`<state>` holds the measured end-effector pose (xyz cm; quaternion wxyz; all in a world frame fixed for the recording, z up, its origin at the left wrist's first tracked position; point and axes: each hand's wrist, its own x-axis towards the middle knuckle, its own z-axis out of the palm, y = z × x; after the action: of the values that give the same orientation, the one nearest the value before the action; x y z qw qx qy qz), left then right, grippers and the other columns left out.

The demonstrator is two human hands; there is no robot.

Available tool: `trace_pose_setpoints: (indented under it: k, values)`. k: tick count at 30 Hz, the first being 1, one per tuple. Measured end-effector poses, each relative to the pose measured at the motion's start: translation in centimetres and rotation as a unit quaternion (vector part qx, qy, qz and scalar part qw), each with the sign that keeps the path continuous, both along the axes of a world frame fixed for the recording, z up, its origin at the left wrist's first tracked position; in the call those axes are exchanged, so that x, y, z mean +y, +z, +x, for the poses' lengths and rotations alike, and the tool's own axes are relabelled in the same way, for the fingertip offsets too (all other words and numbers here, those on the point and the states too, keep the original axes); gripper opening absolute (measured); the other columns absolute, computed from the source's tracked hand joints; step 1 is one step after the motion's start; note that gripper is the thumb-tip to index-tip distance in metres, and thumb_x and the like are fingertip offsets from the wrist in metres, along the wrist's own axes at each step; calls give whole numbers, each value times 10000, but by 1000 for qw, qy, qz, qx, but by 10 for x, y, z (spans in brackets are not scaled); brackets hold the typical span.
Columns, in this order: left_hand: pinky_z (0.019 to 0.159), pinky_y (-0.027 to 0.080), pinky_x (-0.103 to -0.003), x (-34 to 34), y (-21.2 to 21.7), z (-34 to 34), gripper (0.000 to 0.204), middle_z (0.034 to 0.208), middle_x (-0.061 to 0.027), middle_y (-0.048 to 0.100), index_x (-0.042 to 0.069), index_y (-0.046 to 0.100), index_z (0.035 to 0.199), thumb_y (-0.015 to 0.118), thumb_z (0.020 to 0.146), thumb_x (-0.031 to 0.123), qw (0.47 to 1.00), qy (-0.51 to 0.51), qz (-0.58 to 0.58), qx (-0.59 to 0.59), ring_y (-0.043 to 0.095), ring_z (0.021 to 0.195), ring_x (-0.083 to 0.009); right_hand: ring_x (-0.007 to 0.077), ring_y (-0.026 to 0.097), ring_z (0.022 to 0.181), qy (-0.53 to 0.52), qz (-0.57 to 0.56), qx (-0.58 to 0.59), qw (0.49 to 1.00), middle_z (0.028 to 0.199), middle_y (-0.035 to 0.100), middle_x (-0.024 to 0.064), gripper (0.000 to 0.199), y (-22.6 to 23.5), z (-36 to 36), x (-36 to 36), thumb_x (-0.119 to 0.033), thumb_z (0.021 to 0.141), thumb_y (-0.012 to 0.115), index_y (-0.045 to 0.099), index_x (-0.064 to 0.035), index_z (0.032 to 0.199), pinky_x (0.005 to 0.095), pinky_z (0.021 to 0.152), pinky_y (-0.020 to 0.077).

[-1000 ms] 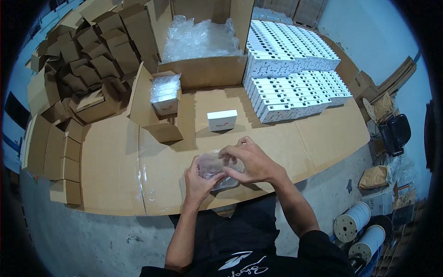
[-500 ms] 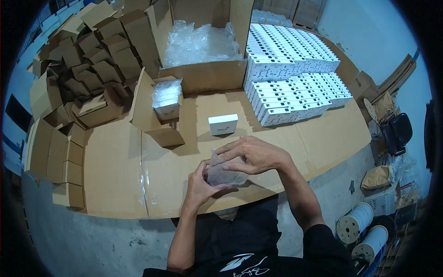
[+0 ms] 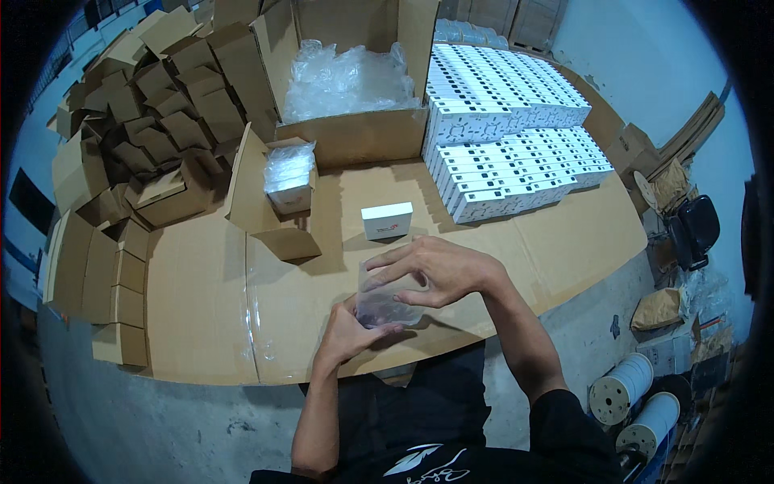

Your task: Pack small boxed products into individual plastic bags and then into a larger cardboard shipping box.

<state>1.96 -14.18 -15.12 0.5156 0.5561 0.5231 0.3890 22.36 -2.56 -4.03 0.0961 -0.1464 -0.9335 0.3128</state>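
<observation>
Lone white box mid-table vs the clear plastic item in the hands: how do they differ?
The white box is opaque and crisp-edged; the clear plastic item is see-through and crinkled. The white box rests alone on the cardboard-covered table, untouched; the clear plastic item is held between the left hand and right hand. Both are small.

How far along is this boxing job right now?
Done: many white boxes stand stacked at the table's right. In hand: left hand and right hand hold a clear plastic bag, one small white box beyond. Left: a carton of plastic bags and piled brown boxes.
</observation>
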Motion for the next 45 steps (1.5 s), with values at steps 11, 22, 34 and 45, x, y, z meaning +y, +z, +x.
trace_pose_setpoints:
  k: [11, 22, 34, 45]
  values:
    - [840, 565, -311, 5, -10, 4, 381, 1017, -88, 757, -17, 704, 1119, 866, 790, 84, 995, 69, -2, -67, 705, 912, -139, 289, 646, 1101, -108, 123, 15, 986, 1510, 512, 166, 642, 14, 10, -9, -269, 825, 722, 566, -178, 1442, 412, 956, 484]
    - [725, 591, -278, 3, -1, 7, 396, 993, -60, 712, -14, 646, 1118, 866, 792, 39, 987, 116, -5, -111, 698, 848, -145, 288, 633, 1127, -351, -24, 251, 902, 1346, 610, 158, 447, -64, 10, 47, 24, 890, 558, 615, -70, 1324, 342, 793, 574]
    - [766, 602, -289, 5, 2, 5, 484, 1050, -55, 698, 1, 618, 1188, 874, 782, 59, 990, 110, 27, -85, 687, 917, -140, 214, 689, 1006, -350, -7, 255, 902, 1127, 676, 122, 353, -90, 4, 51, 52, 859, 718, 629, -31, 1190, 321, 753, 609]
    - [839, 587, -308, 5, -5, 3, 543, 1097, -78, 700, -16, 607, 1247, 872, 778, 55, 991, 106, 23, -82, 685, 957, -149, 192, 648, 1011, -259, -372, 480, 751, 1036, 590, 95, 215, -71, -1, 28, 27, 928, 688, 529, 7, 1072, 350, 772, 647]
